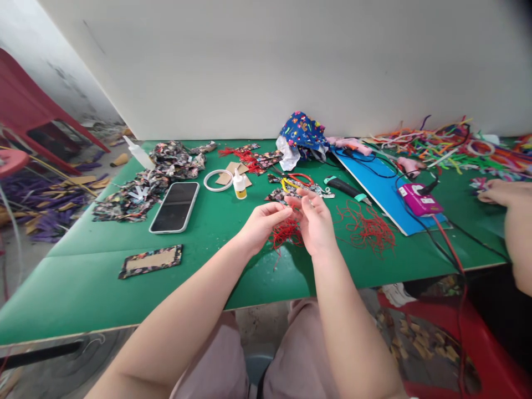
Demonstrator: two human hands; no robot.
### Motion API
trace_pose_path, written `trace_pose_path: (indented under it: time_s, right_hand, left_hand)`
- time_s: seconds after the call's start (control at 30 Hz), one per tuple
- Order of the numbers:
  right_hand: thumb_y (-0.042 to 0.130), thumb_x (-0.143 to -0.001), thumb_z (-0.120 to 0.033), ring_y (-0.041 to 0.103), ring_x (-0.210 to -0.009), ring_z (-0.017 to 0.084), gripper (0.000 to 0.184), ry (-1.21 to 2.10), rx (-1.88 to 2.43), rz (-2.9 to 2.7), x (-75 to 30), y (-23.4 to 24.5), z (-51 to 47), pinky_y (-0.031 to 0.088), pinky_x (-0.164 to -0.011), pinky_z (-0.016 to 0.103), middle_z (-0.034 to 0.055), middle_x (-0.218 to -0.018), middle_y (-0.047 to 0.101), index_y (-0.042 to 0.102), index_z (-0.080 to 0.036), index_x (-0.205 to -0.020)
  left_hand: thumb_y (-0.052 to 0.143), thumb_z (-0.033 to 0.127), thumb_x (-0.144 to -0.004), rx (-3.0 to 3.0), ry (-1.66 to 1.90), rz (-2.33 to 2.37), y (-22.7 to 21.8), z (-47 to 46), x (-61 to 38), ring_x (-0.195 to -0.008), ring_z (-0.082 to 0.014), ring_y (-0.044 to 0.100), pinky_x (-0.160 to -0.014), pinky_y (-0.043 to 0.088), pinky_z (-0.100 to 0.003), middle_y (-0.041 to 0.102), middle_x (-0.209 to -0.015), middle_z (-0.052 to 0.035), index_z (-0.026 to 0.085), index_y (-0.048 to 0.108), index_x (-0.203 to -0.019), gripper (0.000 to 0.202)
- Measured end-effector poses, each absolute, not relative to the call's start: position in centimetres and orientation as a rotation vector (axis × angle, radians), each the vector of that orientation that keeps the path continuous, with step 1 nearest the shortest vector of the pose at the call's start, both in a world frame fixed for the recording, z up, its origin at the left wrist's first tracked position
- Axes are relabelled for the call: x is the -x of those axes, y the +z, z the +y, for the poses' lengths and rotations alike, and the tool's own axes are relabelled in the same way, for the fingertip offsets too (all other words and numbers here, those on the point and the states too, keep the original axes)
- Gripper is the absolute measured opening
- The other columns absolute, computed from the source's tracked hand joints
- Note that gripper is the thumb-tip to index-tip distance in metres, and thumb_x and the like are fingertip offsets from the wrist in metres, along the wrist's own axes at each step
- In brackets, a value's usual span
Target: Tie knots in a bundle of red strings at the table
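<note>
My left hand (261, 224) and my right hand (316, 221) meet over the green table (103, 293), fingers pinched together on a bundle of red threads (286, 231) that hangs between them. Just beyond my fingertips lie scissors with red and yellow handles (296, 182) and small patterned fabric pieces (277, 195). A second heap of red threads (368, 228) lies to the right of my right hand.
A phone (175, 206), white ring (218, 180), small glue bottle (240, 185) and a patterned card (151, 261) lie left. Fabric scraps (149, 180) pile at back left. A blue mat (384, 191), pink device (419, 199), glue guns and pipe cleaners (449, 145) lie right. Another person's arm (513, 219) rests far right.
</note>
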State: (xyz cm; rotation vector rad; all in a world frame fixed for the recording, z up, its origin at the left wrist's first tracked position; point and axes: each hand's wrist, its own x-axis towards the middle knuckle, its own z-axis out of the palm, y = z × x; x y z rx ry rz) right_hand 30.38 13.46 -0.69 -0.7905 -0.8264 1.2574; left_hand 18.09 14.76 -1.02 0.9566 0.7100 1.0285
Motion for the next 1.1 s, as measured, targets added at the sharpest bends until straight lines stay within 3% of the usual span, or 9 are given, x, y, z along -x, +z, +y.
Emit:
trace_pose_path:
  time_s: [0.13, 0.23, 0.37, 1.1]
  right_hand:
    - [0.064, -0.078, -0.035, 0.067, -0.076, 0.012, 0.017, 1.168, 0.850, -0.860, -31.1, -0.6, 13.4, 0.051, -0.071, 0.026, -0.0021, -0.076, 0.071, 0.063, -0.024, -0.091]
    - [0.064, -0.078, -0.031, 0.066, -0.076, 0.012, 0.015, 1.079, 0.920, -0.937, -31.7, -0.6, 13.3, 0.050, -0.079, 0.029, -0.0022, -0.076, 0.071, 0.064, -0.024, -0.092]
    - [0.065, -0.078, -0.027, 0.067, -0.073, 0.013, 0.015, 1.002, 1.010, -1.022, -32.3, -0.7, 13.4, 0.051, -0.077, 0.031, -0.0021, -0.072, 0.070, 0.063, -0.023, -0.092]
    - [0.071, -0.072, -0.022, 0.069, -0.077, 0.015, 0.021, 1.093, 0.955, -1.132, -32.8, -0.5, 13.2, 0.053, -0.079, 0.032, -0.0014, -0.079, 0.074, 0.065, -0.024, -0.093]
  left_hand:
    - [0.075, 0.033, -0.068, -1.073, 1.033, 0.765, -1.0, 14.6, -18.2, -0.066, -0.0113, 0.060, -0.071, 0.043, -0.025, 0.067, -0.066, -0.0004, 0.015, 0.063, -0.067, 0.022]
    - [0.076, 0.033, -0.066, -1.147, 1.016, 0.812, -1.0, 14.5, -18.2, -0.059, -0.0102, 0.056, -0.064, 0.042, -0.024, 0.065, -0.063, 0.0007, 0.015, 0.065, -0.068, 0.022]
    - [0.078, 0.033, -0.063, -1.203, 0.988, 0.844, -0.9, 14.5, -18.2, -0.057, -0.0100, 0.054, -0.059, 0.040, -0.023, 0.063, -0.061, 0.0009, 0.014, 0.066, -0.068, 0.023]
    - [0.073, 0.036, -0.069, -1.182, 0.982, 0.830, -0.7, 14.6, -18.0, -0.060, -0.0089, 0.052, -0.062, 0.037, -0.022, 0.062, -0.064, 0.0012, 0.015, 0.063, -0.067, 0.024]
